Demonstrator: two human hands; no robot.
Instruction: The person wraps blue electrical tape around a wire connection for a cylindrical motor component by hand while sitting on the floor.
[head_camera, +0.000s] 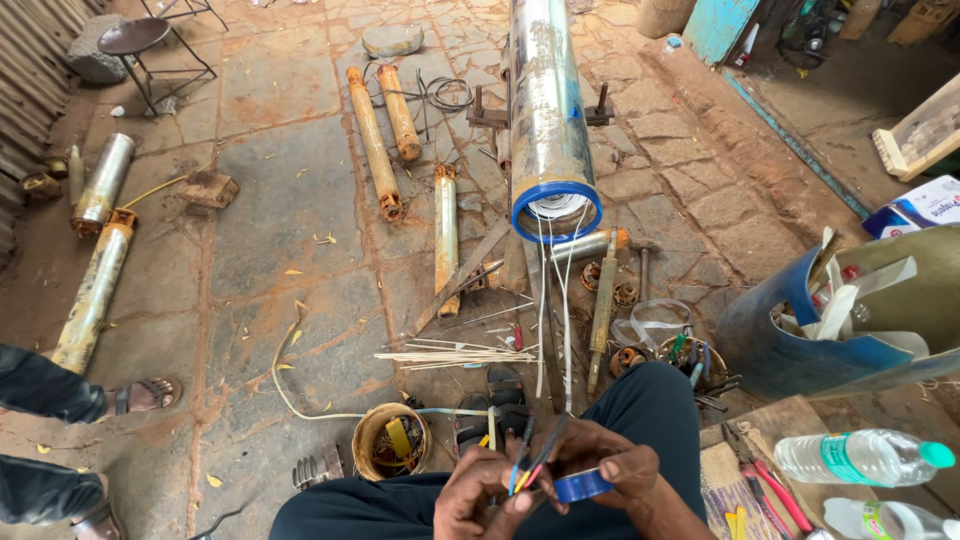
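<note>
the person's left hand (480, 497) is curled shut around a bunch of thin wires (528, 455), dark and blue, which stick up out of the fist just above its fingertips. the right hand (605, 468) sits just beside it, touching the same bunch, with its thumb and fingers pinched narrow on a roll of blue tape (582, 486); the tape lies under the right fingers and against the wires, though how far it wraps them is hard to tell from this angle.

straight ahead of the fingers, well beyond them, a long steel pipe (545, 100) with a blue ring at its mouth lies on the stone floor (270, 230), and white wires (552, 290) run out of its mouth back toward the hands. between the pipe mouth and the fingers lie a bundle of thin pale sticks (450, 355) and a pair of sandals (490, 405). just to the left of the left fingers stands a small round tin (390, 440) holding odds and ends. farther off to the left lie several rusty tubes (375, 140). to the right of the right fingers are a plastic bottle (860, 455) and, beyond it, a blue drum (800, 340) stuffed with scraps. at the far left edge another person's sandalled foot (145, 395) rests on the floor.
</note>
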